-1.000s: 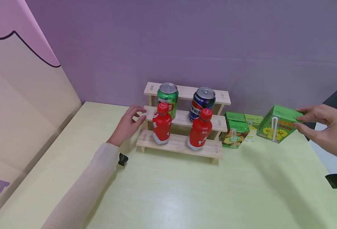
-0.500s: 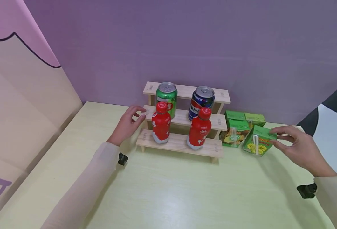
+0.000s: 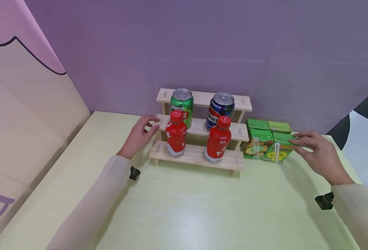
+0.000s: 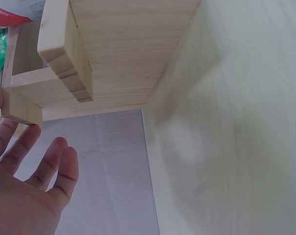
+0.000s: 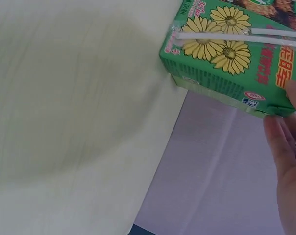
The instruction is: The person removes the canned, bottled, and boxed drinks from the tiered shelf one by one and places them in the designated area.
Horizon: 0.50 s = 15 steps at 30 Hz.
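In the head view, my right hand (image 3: 316, 152) pinches the right upper edge of a green drink carton (image 3: 278, 147) with yellow flowers and a white straw. The carton stands on the table in line with a brown-and-green carton (image 3: 259, 144) on its left. Close up in the right wrist view, my thumb is on the flowered carton's front and fingers are at its top edge. My left hand (image 3: 139, 136) grips the left end of the middle step of a wooden three-step rack (image 3: 196, 158), thumb in front; its other fingers (image 4: 67, 169) are off the wood.
Two red bottles (image 3: 176, 133) stand on the rack's lowest step. Behind them, a green can (image 3: 182, 104) and a dark blue can (image 3: 220, 109) are on the middle step. Two more cartons (image 3: 279, 127) sit in a back row. A purple wall (image 3: 202, 45) rises behind.
My right hand has brought the flowered carton left and down from the air, first tilted, then upright beside the brown-and-green carton. My left hand has stayed at the rack.
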Each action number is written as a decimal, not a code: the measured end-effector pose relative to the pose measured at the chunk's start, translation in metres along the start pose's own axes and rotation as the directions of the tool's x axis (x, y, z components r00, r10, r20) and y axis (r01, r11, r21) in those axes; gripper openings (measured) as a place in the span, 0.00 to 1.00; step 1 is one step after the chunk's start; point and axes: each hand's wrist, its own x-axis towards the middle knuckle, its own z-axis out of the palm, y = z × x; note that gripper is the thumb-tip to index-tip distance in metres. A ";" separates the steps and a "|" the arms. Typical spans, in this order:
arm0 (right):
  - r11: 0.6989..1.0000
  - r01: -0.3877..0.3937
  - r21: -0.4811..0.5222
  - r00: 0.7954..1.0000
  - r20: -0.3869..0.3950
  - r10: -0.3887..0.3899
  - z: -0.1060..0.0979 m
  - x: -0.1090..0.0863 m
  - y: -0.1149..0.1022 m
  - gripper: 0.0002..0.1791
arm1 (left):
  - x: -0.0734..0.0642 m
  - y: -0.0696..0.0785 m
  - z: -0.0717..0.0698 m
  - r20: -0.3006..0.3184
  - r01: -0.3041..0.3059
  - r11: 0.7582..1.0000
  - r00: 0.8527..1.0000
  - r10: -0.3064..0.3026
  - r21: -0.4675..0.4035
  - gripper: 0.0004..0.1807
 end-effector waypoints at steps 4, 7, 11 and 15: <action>1.000 -0.018 0.024 0.999 -0.036 0.019 0.005 0.002 0.002 0.17 | 0.000 0.000 0.000 0.007 0.003 1.000 1.000 -0.003 -0.001 0.17; 0.998 -0.063 0.024 0.997 -0.036 0.064 0.007 0.002 0.001 0.15 | 0.000 0.000 0.000 0.006 0.012 1.000 1.000 -0.012 0.005 0.17; 0.988 -0.155 -0.029 0.988 0.012 0.155 0.004 0.005 -0.006 0.09 | 0.000 0.001 -0.001 0.004 0.012 1.000 1.000 -0.012 0.005 0.17; 0.967 -0.244 -0.081 0.969 0.009 0.245 -0.001 0.012 -0.022 0.13 | 0.000 0.001 0.000 0.005 0.011 1.000 1.000 -0.011 0.004 0.17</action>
